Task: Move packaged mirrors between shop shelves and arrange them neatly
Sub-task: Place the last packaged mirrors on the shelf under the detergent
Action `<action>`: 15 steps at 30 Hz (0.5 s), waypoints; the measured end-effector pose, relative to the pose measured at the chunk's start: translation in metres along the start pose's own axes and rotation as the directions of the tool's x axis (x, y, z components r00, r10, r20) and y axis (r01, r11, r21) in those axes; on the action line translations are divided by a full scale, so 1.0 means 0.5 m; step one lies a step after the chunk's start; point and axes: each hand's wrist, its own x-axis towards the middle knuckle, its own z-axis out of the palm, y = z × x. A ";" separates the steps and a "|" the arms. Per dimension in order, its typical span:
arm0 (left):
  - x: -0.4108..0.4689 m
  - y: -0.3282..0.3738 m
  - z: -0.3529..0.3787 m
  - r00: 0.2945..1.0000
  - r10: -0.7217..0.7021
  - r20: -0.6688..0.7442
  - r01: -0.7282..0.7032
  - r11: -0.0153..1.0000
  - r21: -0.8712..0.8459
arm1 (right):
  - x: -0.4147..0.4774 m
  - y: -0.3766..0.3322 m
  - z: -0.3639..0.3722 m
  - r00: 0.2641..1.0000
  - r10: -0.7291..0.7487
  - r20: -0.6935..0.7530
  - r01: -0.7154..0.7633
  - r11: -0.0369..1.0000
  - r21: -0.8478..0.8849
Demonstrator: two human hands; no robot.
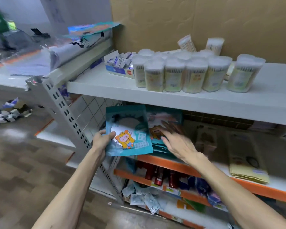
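One teal packet (128, 134) is in my left hand (102, 141): a flat pouch with a round window, a cartoon figure in a yellow hood printed on the front, and small white label squares beside it. My thumb lies on its front near the left edge and my fingers are curled behind, so I pinch it there. It hangs upright in front of the middle shelf (172, 161), at that shelf's left end.

My right hand (178, 142) is flat, fingers spread and blurred, reaching over a low stack of teal packets (160, 147) lying on that shelf; whether the fingertips touch the stack I cannot tell. Another packet (163, 123), with a brown cartoon animal, stands behind it. How many are in the stack I cannot count.

Right of the stack the shelf holds brownish flat packs (206, 139) and a pile of yellow packets (249, 171) at the orange front edge. The white upper shelf (106, 86) juts out just above my hands. On it stand about ten clear tubs of cotton buds (193, 75) and one open carton of sachets (120, 65).
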 end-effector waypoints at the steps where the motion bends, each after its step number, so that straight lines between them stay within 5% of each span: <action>1: 0.022 0.004 -0.002 1.000 0.008 0.030 -0.008 1.000 0.016 | 0.007 -0.013 0.006 1.000 0.030 -0.005 -0.030 0.999 -0.022; 15: 0.236 0.057 0.008 0.994 0.076 0.081 -0.104 0.889 0.446 | 0.037 -0.125 0.008 0.968 0.235 -0.092 -0.251 0.940 -0.231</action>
